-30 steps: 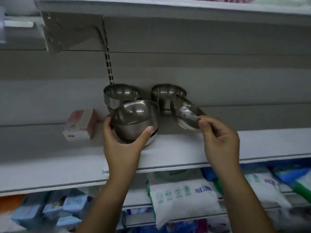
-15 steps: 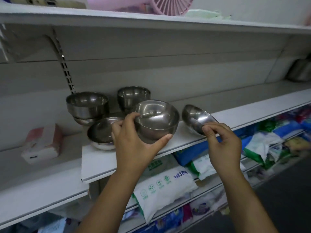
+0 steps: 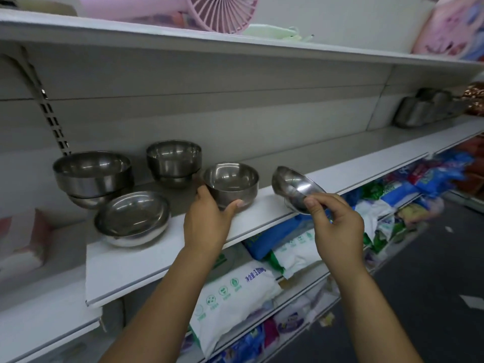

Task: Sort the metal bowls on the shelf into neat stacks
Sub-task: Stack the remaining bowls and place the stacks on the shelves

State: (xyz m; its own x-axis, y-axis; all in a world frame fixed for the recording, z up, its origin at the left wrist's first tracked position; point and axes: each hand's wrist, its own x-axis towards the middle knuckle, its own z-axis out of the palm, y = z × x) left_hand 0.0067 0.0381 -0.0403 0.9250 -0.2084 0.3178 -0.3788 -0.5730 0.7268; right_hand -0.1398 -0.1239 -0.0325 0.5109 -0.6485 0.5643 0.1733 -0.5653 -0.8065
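Observation:
My left hand grips a deep metal bowl that stands upright on the white shelf. My right hand pinches the rim of a shallow metal bowl, tilted in the air just off the shelf's front edge. To the left sit a short stack of deep bowls, a second stack by the back wall, and a wide shallow stack nearer the front.
A pink-and-white box lies at the far left. More metal containers stand at the far right of the shelf. A pink fan sits on the shelf above. Bagged goods fill the shelves below.
My left hand has lifted the deep bowl off the front stack and carried it right, setting it down on the shelf. My right hand kept the tilted shallow bowl. The view swung right.

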